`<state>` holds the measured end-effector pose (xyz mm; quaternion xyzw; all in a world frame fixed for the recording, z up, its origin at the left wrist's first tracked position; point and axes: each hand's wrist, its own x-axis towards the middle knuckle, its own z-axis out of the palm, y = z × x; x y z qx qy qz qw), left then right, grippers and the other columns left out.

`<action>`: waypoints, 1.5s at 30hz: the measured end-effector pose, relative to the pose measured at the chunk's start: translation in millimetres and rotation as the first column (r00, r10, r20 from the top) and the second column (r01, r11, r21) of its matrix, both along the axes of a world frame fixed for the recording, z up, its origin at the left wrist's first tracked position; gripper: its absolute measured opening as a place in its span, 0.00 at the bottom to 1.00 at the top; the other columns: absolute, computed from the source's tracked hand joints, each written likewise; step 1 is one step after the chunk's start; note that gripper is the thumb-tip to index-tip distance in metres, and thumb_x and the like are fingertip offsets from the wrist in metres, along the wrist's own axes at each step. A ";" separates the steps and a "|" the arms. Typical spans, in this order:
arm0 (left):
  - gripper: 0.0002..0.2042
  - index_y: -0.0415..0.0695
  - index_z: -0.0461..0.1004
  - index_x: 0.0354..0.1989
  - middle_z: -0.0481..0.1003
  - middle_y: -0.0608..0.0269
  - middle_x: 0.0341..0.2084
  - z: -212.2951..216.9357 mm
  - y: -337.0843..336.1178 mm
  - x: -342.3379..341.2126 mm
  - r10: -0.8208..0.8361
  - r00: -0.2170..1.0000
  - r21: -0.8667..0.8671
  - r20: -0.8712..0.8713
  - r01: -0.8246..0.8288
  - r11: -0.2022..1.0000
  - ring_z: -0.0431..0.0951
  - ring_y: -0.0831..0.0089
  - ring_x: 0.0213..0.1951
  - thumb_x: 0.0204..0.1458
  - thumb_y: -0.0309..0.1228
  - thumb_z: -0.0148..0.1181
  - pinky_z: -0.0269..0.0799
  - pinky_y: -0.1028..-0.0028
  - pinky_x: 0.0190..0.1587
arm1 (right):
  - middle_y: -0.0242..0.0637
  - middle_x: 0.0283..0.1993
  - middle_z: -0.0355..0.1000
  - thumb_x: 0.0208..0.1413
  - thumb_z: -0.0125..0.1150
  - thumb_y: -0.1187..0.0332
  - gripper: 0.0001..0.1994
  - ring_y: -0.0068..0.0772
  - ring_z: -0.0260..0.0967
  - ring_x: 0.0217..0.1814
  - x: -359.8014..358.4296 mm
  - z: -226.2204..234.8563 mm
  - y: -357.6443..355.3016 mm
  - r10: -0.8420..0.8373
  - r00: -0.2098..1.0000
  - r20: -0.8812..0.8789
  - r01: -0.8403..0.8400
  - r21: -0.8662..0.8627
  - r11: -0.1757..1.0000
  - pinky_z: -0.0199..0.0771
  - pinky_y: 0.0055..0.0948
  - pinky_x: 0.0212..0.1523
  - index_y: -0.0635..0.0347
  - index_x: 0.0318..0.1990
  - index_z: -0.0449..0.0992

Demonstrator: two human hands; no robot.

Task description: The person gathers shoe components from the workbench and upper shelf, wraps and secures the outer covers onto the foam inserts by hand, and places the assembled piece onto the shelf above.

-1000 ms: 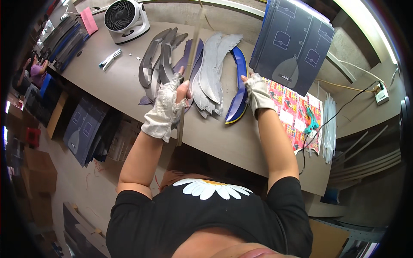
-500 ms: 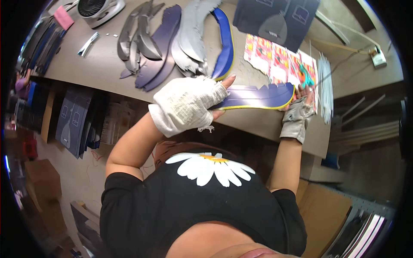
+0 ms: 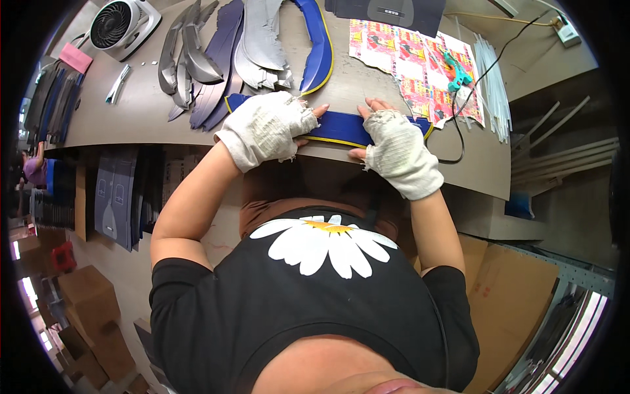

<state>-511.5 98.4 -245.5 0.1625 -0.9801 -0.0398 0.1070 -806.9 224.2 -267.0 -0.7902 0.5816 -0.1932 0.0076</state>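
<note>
A curved blue strip (image 3: 341, 129) with a yellow edge lies across the front of the table, in both my hands. Frayed white fingerless gloves cover them. My left hand (image 3: 269, 128) is closed on the strip's left part, with the strip's left tip poking out past the glove. Right of its middle, my right hand (image 3: 397, 148) grips the same strip, fingers on the far side and thumb on the near edge. Just beyond my hands rests another blue curved piece (image 3: 318, 56) with a yellow edge. Grey curved pieces (image 3: 262, 39) and dark purple ones (image 3: 220, 85) are stacked beside it.
A teal glue gun (image 3: 457, 73) with a black cord lies on printed red-and-white sheets (image 3: 410, 59), near a bundle of pale glue sticks (image 3: 492, 85). A fan (image 3: 121, 29) stands back left. Dark panels (image 3: 118, 197) lean under the table; cardboard boxes (image 3: 88, 302) stand left.
My right hand has moved left from the strip's right end toward its middle. The strip has turned, now showing a deeper blue face, and has come in along the table edge.
</note>
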 end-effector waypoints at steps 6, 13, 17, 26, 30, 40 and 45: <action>0.43 0.47 0.75 0.76 0.84 0.50 0.59 -11.7 5.7 17.4 0.098 0.978 0.081 -0.185 -0.084 0.993 0.84 0.49 0.58 0.47 0.35 0.84 0.81 0.56 0.61 | 0.50 0.72 0.79 0.43 0.91 0.58 0.37 0.52 0.79 0.71 0.8 -8.6 -9.0 0.003 0.990 0.141 -0.016 0.093 0.996 0.79 0.42 0.72 0.66 0.62 0.84; 0.44 0.47 0.76 0.75 0.85 0.53 0.53 -13.4 8.9 22.3 0.219 0.962 0.143 -0.165 -0.196 0.970 0.85 0.51 0.53 0.44 0.35 0.86 0.81 0.57 0.61 | 0.49 0.73 0.78 0.41 0.92 0.59 0.37 0.53 0.80 0.69 1.6 -6.4 -15.2 -0.003 0.986 0.169 -0.014 0.102 0.995 0.80 0.41 0.70 0.65 0.60 0.85; 0.43 0.48 0.75 0.77 0.85 0.55 0.47 -14.4 7.0 22.6 0.147 0.963 0.018 -0.226 -0.146 0.989 0.85 0.54 0.51 0.49 0.40 0.82 0.80 0.58 0.60 | 0.49 0.74 0.78 0.40 0.92 0.59 0.37 0.52 0.81 0.68 1.0 -6.9 -14.2 0.015 0.990 0.143 -0.023 0.054 0.998 0.81 0.40 0.69 0.65 0.59 0.85; 0.47 0.43 0.71 0.78 0.82 0.56 0.49 -13.9 14.3 22.0 0.123 0.966 -0.002 -0.229 -0.127 0.992 0.84 0.53 0.54 0.45 0.34 0.83 0.78 0.52 0.69 | 0.52 0.70 0.78 0.39 0.91 0.61 0.30 0.58 0.79 0.68 8.6 8.6 -9.0 0.056 0.981 0.187 -0.053 -0.021 0.998 0.79 0.49 0.71 0.64 0.51 0.86; 0.48 0.46 0.70 0.79 0.80 0.60 0.49 -15.5 20.4 29.0 0.058 0.973 -0.095 -0.223 -0.081 0.992 0.83 0.55 0.53 0.44 0.33 0.82 0.79 0.52 0.65 | 0.48 0.57 0.84 0.41 0.90 0.65 0.25 0.55 0.83 0.57 17.7 20.0 -2.5 0.033 0.987 0.158 -0.022 -0.075 0.997 0.83 0.48 0.61 0.62 0.47 0.85; 0.46 0.50 0.78 0.74 0.83 0.62 0.42 16.6 37.6 20.9 0.166 0.975 0.063 -0.149 -0.159 0.985 0.84 0.56 0.43 0.37 0.28 0.80 0.81 0.56 0.51 | 0.44 0.44 0.85 0.47 0.85 0.70 0.17 0.51 0.85 0.49 32.4 23.4 12.9 -0.064 0.997 0.051 0.071 -0.158 0.985 0.84 0.46 0.53 0.59 0.44 0.87; 0.36 0.50 0.85 0.65 0.85 0.61 0.39 14.3 39.7 15.8 0.238 0.963 0.063 -0.126 -0.232 0.971 0.85 0.56 0.43 0.39 0.28 0.79 0.82 0.58 0.50 | 0.42 0.42 0.85 0.51 0.82 0.69 0.12 0.50 0.84 0.47 34.4 32.2 13.4 -0.077 0.997 -0.021 0.075 -0.096 0.993 0.84 0.46 0.52 0.57 0.42 0.87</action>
